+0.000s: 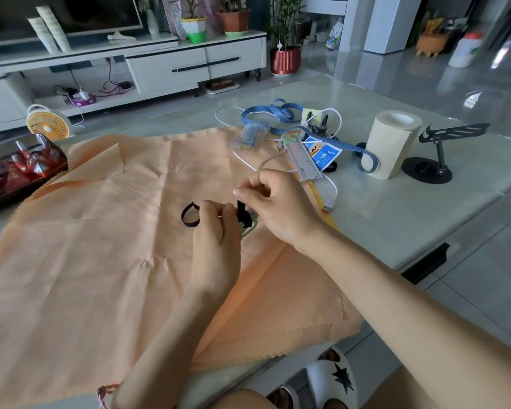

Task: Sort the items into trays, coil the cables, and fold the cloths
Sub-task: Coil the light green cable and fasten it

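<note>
Over the middle of the orange cloth (pixel 101 261) that is spread across the bench (pixel 425 202), the person's two hands meet on a narrow black strap (pixel 189 215). The left grip (pixel 216 228) is closed, its fingers curled and its fingertips pinching the strap. A teardrop loop of the strap sticks out just to the left of its knuckles. The right grip (pixel 275 208) is also closed, with thumb and forefinger pinching the upper end of the strap, which hangs as a short upright length between the two hands.

Just below that upright length, a small grey-green coiled cable (pixel 250 230) shows between the hands and is mostly hidden by them. The strap crosses in front of it, but I cannot tell whether either hand holds the coil as well.

Beyond the right grip a loose white cable (pixel 334 188) trails over the cloth's edge onto the bench and ends in an orange-tipped plug. It passes beside a clear ruler (pixel 303 160) lying on a blue-printed packet. A blue tape measure (pixel 278 109) loops farther back, one end curling against a roll of paper (pixel 393 143) that stands upright near a black stand (pixel 437 160). At the far left a dark tray (pixel 21 169) holds red items, with a small orange fan (pixel 48 125) behind it.
</note>
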A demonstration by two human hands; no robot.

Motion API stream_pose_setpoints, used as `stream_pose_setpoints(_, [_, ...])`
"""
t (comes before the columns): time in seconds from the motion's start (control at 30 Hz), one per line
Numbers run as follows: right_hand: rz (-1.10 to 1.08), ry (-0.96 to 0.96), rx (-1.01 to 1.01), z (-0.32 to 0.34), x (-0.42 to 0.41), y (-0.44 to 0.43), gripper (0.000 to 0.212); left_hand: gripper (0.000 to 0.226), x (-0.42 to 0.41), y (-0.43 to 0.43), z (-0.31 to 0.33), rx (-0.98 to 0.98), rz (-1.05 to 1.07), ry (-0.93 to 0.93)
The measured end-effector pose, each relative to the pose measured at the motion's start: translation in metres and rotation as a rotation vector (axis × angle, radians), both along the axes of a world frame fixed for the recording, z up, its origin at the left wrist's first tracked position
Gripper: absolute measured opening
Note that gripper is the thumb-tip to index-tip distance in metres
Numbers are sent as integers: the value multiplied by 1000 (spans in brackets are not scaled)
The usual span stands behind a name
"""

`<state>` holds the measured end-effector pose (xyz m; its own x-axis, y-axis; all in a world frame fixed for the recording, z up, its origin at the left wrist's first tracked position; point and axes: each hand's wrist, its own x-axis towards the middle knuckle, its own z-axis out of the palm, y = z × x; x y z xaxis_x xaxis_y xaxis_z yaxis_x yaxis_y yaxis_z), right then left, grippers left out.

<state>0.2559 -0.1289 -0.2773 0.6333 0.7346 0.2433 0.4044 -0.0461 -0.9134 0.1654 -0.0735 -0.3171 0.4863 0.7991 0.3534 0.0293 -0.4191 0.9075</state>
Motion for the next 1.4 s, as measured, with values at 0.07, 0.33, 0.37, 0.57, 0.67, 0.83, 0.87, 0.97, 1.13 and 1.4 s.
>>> stream_pose_setpoints(0.07, [-9,-80,57,-1,-7,0,6,28,2,6,-1,-55,48,-7])
stream_pose_setpoints(0.33, [77,-509,143,-10,-12,-10,3,36,1,19,2,-487,-30,-219])
stream_pose_setpoints(0.37, [91,-514,138,-11,-11,-11,5,37,1,19,2,-615,-109,-275])
stream_pose_setpoints(0.57, [48,-320,180,-10,-16,0,25,25,-7,31,14,-841,-342,-395])
stream_pose_setpoints(0.67, [62,9,-16,-7,-20,14,28,26,-17,43,22,-888,-309,-417])
stream_pose_setpoints(0.83, [139,148,-80,-9,-45,37,12,24,-53,67,30,-865,-251,-381])
stream_pose_setpoints(0.87, [155,148,-66,-10,-54,42,12,26,-66,73,29,-823,-220,-329])
stream_pose_setpoints(0.97, [223,162,-92,-16,-90,63,12,33,-118,101,22,-604,-199,-94])
stream_pose_setpoints(1.13, [299,159,-125,-13,-134,112,8,31,-201,171,26,-358,15,21])
stream_pose_setpoints(1.4, [308,167,-108,0,-183,245,15,33,-250,221,4,127,744,-1])
